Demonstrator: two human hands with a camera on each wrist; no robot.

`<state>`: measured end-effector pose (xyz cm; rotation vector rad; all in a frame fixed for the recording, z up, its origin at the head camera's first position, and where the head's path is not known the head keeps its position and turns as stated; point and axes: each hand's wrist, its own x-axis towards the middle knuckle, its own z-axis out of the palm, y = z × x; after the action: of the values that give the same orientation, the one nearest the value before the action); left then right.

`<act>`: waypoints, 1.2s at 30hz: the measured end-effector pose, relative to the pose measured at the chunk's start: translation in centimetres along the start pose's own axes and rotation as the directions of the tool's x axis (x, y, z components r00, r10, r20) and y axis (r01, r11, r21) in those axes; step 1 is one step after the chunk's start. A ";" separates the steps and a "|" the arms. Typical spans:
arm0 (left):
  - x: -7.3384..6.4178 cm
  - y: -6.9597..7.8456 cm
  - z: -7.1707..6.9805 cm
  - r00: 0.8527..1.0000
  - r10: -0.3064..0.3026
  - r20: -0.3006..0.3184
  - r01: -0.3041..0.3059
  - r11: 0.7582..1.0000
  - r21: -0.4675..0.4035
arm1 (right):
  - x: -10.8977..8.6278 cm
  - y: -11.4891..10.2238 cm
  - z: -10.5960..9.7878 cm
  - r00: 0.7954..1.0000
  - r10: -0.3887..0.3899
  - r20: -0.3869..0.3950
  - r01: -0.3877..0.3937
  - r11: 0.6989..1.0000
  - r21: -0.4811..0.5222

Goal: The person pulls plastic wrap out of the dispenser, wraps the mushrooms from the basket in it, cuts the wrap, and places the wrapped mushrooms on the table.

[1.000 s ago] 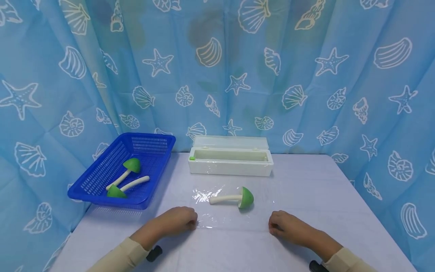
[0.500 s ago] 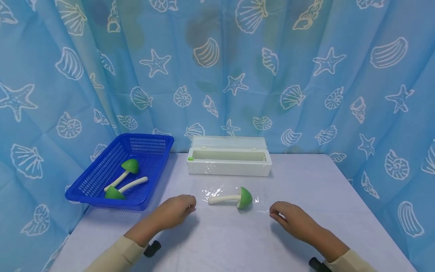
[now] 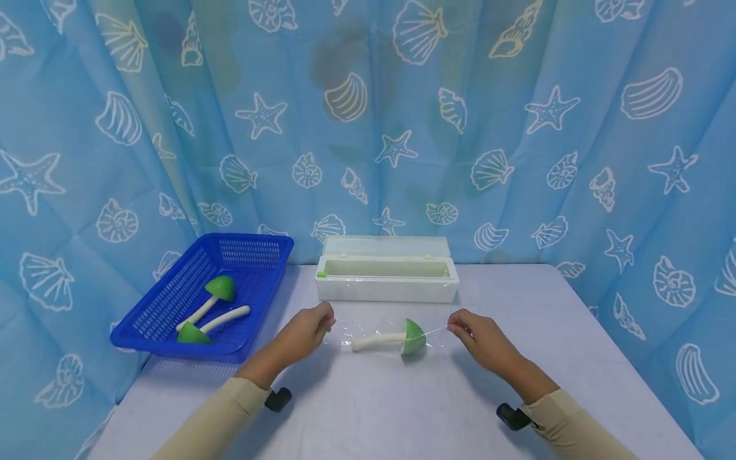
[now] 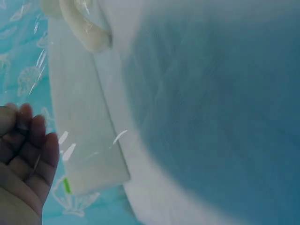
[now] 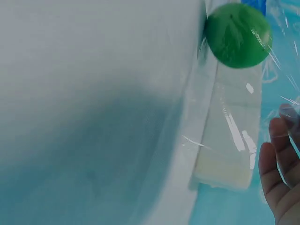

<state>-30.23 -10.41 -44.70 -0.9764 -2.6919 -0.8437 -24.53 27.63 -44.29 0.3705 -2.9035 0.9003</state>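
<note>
In the head view a mushroom with a green cap point(image 3: 415, 337) and a white stem lies on its side on the table. Clear cling film point(image 3: 342, 333) is raised around and over it. My left hand point(image 3: 301, 333) pinches the film's near edge at the left, thumb against fingers. At the right, my right hand point(image 3: 483, 340) pinches the other end of that edge, and a taut line of film crosses the cap. The left wrist view has the left hand point(image 4: 28, 159) with its curled fingers at the film. Glossy film also reaches the right hand's fingertips point(image 5: 276, 127).
Behind the mushroom stands a white cling film box point(image 3: 388, 289) with its lid raised and a green slider at its left. A blue basket point(image 3: 270, 300) holds two more such mushrooms at the left. A blue shell-print curtain point(image 3: 368, 128) hangs behind the white table point(image 3: 379, 409).
Both hands have moved away from me, lifting the film's near edge off the table and over the mushroom. The mushroom has stayed in place.
</note>
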 end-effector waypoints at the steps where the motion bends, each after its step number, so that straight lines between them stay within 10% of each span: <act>1: 0.3 -0.1 0.2 0.999 -0.034 -0.005 0.034 0.999 -0.012 | 0.5 0.3 0.2 1.000 0.006 -0.003 -0.006 1.000 0.028; 8: 2.7 -2.4 2.6 0.988 -0.150 -0.029 0.149 0.989 -0.013 | 4.1 2.6 1.8 1.000 0.007 -0.017 -0.004 0.984 0.176; 17: 3.6 -2.9 3.8 0.931 -0.291 0.222 0.282 0.957 0.071 | 6.0 3.5 3.7 0.972 0.184 0.148 -0.187 0.982 0.004; 26: 3.2 -2.9 3.7 0.950 -0.135 0.281 0.100 0.985 0.138 | 5.6 2.3 4.2 0.966 0.066 0.249 -0.011 0.976 -0.216; 36: 3.1 -3.3 4.1 0.933 -0.045 0.357 0.004 0.994 0.113 | 5.4 1.6 4.6 0.962 0.022 0.272 0.071 0.943 -0.326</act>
<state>-34.50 -8.54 -48.57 -1.1736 -3.0209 -0.5546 -30.16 25.22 -48.15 0.5365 -3.2113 0.3611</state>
